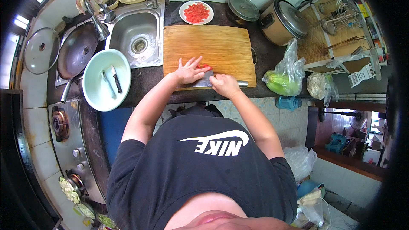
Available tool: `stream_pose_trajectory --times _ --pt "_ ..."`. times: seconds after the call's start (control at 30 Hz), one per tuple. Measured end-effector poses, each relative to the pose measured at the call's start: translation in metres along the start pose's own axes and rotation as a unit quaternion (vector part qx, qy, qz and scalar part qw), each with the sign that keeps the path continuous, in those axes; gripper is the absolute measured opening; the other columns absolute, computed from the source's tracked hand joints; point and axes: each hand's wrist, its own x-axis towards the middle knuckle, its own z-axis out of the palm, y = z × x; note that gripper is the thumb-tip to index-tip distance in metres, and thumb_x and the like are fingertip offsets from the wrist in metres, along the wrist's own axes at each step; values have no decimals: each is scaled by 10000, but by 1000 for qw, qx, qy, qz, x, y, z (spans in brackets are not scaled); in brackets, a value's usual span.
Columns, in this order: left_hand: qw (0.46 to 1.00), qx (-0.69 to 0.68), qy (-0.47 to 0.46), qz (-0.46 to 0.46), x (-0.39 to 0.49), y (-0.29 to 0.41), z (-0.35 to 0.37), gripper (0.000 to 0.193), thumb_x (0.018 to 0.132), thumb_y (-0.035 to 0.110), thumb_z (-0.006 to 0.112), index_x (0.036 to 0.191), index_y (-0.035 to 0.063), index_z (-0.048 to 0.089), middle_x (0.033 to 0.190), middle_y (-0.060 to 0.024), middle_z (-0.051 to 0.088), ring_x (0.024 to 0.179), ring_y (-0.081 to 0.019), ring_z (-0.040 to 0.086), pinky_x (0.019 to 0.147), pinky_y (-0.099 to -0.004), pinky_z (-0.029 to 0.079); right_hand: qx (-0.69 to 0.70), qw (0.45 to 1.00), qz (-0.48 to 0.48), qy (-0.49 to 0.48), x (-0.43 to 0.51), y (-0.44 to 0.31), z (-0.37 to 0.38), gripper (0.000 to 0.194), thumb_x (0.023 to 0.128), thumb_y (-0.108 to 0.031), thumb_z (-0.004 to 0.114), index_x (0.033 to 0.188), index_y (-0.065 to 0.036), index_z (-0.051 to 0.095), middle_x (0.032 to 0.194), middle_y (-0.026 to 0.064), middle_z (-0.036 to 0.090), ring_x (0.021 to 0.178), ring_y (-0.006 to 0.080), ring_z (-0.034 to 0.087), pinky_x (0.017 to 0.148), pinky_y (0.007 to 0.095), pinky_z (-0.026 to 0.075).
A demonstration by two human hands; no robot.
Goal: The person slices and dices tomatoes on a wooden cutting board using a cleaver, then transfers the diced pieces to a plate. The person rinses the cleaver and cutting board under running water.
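A bamboo cutting board lies on the dark counter in front of me. My right hand grips a cleaver at the front part of the board; its metal handle sticks out to the right. The wide blade lies low along the board's near edge, pointing left. My left hand is spread flat over the board, fingers apart, its thumb side by the blade. Small red diced pieces show beside its fingers, partly hidden. Beyond the board stands a white plate of similar red cubes.
Left of the board are a steel sink, a wok and a pale green basin holding a small knife and a peeler-like tool. A lidded pot, a rice cooker and a bag of green vegetables stand right.
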Motion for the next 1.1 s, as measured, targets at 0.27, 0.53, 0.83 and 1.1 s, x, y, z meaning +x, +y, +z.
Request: stream_pose_trajectory --times 0.27,0.53,0.83,1.1 --pt "951 -240 179 -71 21 -66 25 483 934 486 244 1205 248 565 1445 -116 251 1340 -299 196 1076 -490 126 63 994 84 13 -47 23 -8 240 688 -208 667 801 -100 485 694 83 578 680 284 612 587 392 493" --pt "884 -120 437 -114 -14 -47 41 208 794 185 614 934 31 606 1046 -129 566 1002 -323 514 879 -399 398 86 940 331 1 -48 31 17 162 778 -235 609 817 -84 567 749 137 641 696 308 632 632 416 502" --pt "949 31 287 -131 4 19 65 801 653 511 697 1213 20 400 1342 -209 294 1299 -345 230 991 -634 188 190 898 396 7 -47 3 21 194 798 -281 600 817 -90 574 715 147 635 684 316 625 618 413 490" --pt "913 -42 386 -123 27 -18 73 672 699 444 673 1180 39 436 1254 -191 389 1220 -330 336 995 -561 226 643 604 465 73 -92 5 39 149 879 -188 545 793 -72 509 554 14 516 375 67 416 333 228 332"
